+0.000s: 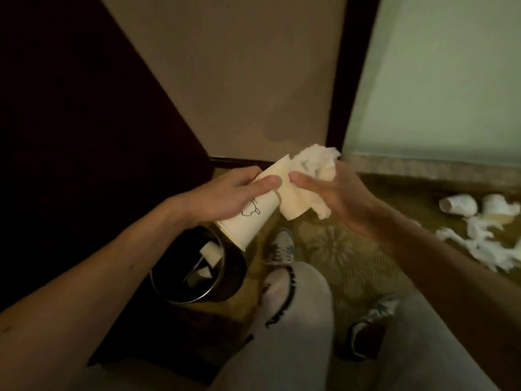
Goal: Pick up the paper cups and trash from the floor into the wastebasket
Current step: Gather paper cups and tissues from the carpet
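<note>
A printed paper cup (248, 218) hangs mouth-down just above the wastebasket (180, 301), gripped round its wall near the base by the left hand (225, 193). The right hand (338, 193) clutches a second cup (293, 201) and crumpled tissue (318, 165). All look light and easily crushed, so a gentle hold on the walls should do. More cups (458, 206) and torn tissue (485, 246) lie on the floor to the right.
</note>
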The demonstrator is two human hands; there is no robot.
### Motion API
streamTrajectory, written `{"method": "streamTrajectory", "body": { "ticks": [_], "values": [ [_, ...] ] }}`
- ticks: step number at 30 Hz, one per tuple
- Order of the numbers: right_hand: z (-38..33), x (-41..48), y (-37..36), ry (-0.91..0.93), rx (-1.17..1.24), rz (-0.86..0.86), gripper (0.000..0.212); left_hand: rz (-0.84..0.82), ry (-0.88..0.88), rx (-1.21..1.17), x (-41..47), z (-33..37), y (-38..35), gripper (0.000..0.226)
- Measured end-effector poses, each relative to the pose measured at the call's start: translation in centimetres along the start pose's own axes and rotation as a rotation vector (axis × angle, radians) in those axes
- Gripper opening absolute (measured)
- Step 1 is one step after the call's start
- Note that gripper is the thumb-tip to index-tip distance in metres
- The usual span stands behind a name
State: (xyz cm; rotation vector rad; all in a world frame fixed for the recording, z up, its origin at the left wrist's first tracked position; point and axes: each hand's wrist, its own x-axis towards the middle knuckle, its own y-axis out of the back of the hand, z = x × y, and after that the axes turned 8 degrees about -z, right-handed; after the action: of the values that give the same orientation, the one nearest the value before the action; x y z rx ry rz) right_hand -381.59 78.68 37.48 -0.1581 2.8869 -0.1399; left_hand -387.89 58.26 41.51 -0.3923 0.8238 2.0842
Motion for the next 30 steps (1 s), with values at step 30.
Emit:
{"method": "streamTrajectory", "body": {
  "ticks": [30],
  "values": [
    [24.7,15.5,-22.9,-0.958,0.185,-0.305,0.077,0.438,0.777,-0.711,2.3,-38.0,-4.7,0.05]
  ]
}}
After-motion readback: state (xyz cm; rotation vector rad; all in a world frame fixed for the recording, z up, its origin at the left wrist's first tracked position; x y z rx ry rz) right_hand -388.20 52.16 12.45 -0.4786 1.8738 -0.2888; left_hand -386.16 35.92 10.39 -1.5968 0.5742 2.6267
